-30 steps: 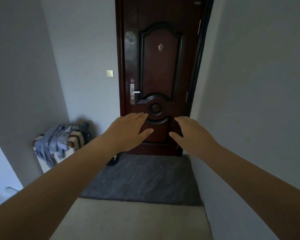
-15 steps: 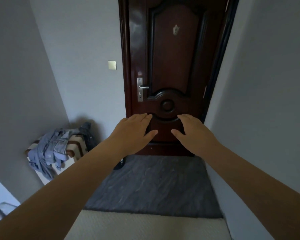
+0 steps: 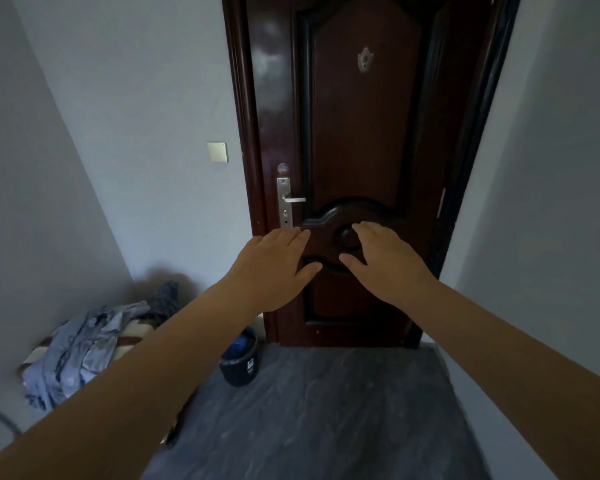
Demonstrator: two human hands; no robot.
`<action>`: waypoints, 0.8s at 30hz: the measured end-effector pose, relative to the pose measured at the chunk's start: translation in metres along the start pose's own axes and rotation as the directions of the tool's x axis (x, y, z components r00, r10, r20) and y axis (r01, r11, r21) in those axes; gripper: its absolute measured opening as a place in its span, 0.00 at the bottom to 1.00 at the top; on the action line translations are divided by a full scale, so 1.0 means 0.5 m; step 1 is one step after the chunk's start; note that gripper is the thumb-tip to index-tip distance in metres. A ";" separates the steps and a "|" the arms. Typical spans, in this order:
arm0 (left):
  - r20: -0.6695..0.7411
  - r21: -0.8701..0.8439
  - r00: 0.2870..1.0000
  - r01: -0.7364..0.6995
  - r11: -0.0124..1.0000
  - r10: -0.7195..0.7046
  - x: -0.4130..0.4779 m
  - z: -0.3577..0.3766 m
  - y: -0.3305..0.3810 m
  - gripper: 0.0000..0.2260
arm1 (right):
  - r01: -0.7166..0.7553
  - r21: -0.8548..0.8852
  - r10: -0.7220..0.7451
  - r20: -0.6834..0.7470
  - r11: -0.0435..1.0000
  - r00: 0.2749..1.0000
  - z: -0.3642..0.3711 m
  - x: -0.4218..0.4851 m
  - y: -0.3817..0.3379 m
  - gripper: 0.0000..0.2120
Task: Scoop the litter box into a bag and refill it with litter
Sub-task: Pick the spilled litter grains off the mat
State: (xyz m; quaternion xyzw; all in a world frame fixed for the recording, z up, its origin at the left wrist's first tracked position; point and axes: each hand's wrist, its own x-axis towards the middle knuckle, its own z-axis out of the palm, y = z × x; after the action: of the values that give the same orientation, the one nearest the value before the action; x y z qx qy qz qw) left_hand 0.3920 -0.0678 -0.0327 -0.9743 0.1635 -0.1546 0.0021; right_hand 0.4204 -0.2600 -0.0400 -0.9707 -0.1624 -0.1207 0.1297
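No litter box, scoop, bag or litter shows in the head view. My left hand (image 3: 274, 268) and my right hand (image 3: 383, 261) are stretched out side by side, palms down, fingers relaxed and holding nothing. Both float in front of the lower panel of a dark brown wooden door (image 3: 360, 133), whether touching it I cannot tell. The door's silver lever handle (image 3: 289, 200) is just above my left fingertips.
A narrow hallway with grey walls on both sides ends at the door. A dark grey mat (image 3: 326, 410) covers the floor. A small dark bucket (image 3: 239, 362) stands left of the door. Blue clothes (image 3: 80, 351) lie heaped on a striped stool. A wall switch (image 3: 217, 152) is left of the frame.
I have moved closer to the door, which now fills more of the view. Both hands stayed outstretched and empty. The dark bucket has come into view from behind my left arm.
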 end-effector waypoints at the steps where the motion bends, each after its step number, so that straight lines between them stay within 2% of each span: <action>1: 0.000 -0.003 1.000 -0.003 1.000 0.003 0.027 0.011 -0.007 0.29 | -0.005 -0.002 0.005 -0.008 1.000 1.000 0.004 0.025 0.011 0.32; 4: -0.002 -0.024 0.999 -0.037 0.999 0.037 0.111 0.046 -0.011 0.30 | -0.041 -0.008 0.041 -0.025 0.999 0.999 0.012 0.078 0.050 0.32; 8: -0.001 -0.013 0.988 -0.157 0.988 0.157 0.246 0.099 0.026 0.30 | -0.144 -0.041 0.142 -0.059 0.989 0.988 0.016 0.113 0.136 0.32; 11: 0.005 -0.057 0.953 -0.302 0.951 0.303 0.356 0.139 0.094 0.31 | -0.291 -0.112 0.278 -0.116 0.950 0.954 0.000 0.100 0.225 0.31; 13: 0.004 -0.089 0.908 -0.416 0.905 0.418 0.422 0.154 0.159 0.31 | -0.428 -0.169 0.406 -0.149 0.888 0.902 -0.025 0.069 0.287 0.31; 16: -0.036 -0.165 0.812 -0.579 0.798 0.582 0.490 0.173 0.271 0.31 | -0.632 -0.242 0.598 -0.207 0.736 0.775 -0.061 -0.005 0.378 0.32; 19: -0.058 -0.232 0.680 -0.721 0.653 0.731 0.521 0.201 0.380 0.31 | -0.815 -0.217 0.767 -0.276 0.537 0.579 -0.075 -0.111 0.432 0.32; 24: -0.045 -0.266 0.519 -0.830 0.491 0.853 0.502 0.260 0.548 0.33 | -0.948 -0.187 0.896 -0.323 0.256 0.306 -0.050 -0.297 0.437 0.34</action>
State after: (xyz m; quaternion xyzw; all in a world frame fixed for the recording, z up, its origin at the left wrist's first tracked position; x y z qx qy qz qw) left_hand 0.5696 -0.4135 -0.0959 -0.7676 0.6362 -0.0664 -0.0399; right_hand 0.3552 -0.5090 -0.1042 -0.8742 0.4700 -0.1209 0.0156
